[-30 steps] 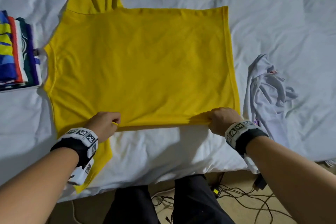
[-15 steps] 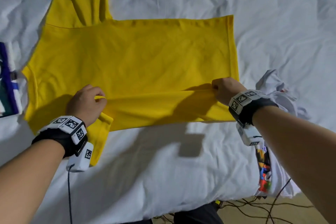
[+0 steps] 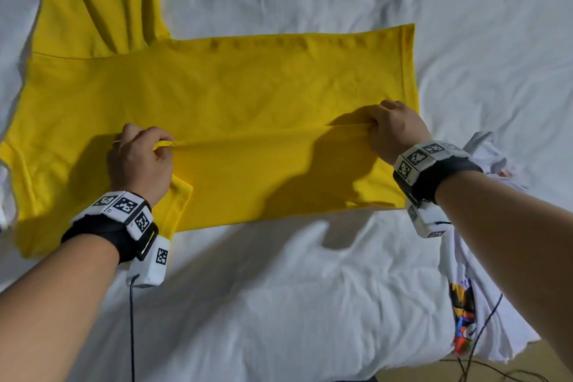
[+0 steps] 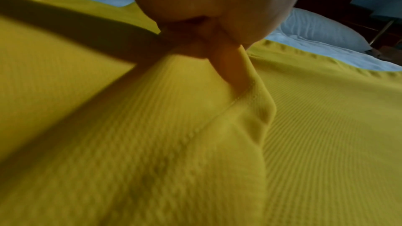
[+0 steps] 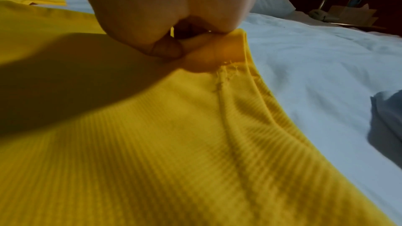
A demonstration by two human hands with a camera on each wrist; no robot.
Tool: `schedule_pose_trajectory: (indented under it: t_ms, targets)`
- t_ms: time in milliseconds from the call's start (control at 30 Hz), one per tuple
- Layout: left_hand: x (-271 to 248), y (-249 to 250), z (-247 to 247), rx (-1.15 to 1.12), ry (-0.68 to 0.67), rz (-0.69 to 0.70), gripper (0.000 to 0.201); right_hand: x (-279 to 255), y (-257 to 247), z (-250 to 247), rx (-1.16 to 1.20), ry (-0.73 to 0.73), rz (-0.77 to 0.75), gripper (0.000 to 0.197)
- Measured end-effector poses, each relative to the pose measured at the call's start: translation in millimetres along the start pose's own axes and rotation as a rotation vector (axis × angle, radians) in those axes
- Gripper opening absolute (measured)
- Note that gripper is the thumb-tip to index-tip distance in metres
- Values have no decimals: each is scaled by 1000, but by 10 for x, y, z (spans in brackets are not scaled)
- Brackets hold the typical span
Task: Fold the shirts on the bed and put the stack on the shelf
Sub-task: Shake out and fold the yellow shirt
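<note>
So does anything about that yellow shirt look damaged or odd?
Yes. In the right wrist view, the yellow shirt has frayed, loose threads at the seam just below the right hand, where the stitching looks to be coming undone. Otherwise it lies fairly flat on the bed.

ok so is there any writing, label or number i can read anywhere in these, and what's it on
No readable words or numbers in any view.
Wrist bands on the left hand and right hand: black-and-white square code markers only, no letters.
White shirt: colourful print, too crumpled and cut off to read.
Yellow shirt: plain, no visible label.
</note>
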State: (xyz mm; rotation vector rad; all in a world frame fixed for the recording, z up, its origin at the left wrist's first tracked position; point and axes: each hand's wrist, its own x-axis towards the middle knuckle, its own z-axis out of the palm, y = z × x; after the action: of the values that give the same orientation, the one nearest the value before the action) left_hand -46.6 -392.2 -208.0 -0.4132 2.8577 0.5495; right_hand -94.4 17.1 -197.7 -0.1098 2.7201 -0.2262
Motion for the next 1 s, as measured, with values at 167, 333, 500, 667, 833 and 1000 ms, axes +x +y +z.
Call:
schedule_pose_trajectory:
  t_ms: [167,333,500,667,833,1000]
  targets:
    - [33,-30,47,-33,2,-25,25,40,18,52,-69,54,-5,32]
    - [-135,109,-16,-21,40,-41,43,-112,-90,78,-228,122,45,34]
    - [-654,446,189,130,-39,286,72,-494,-461,396,-146,229,-187,46]
    - [-847,358,690,348,-245,369,94,-662,-405,750,-153,56,-120,67]
    - [-823,240,734,343,-233,428,106,-917,155,766,-149,52,73,78]
    - [-964,120,615,344,-182,483,106,-1069,256,714,-164,95,122,81]
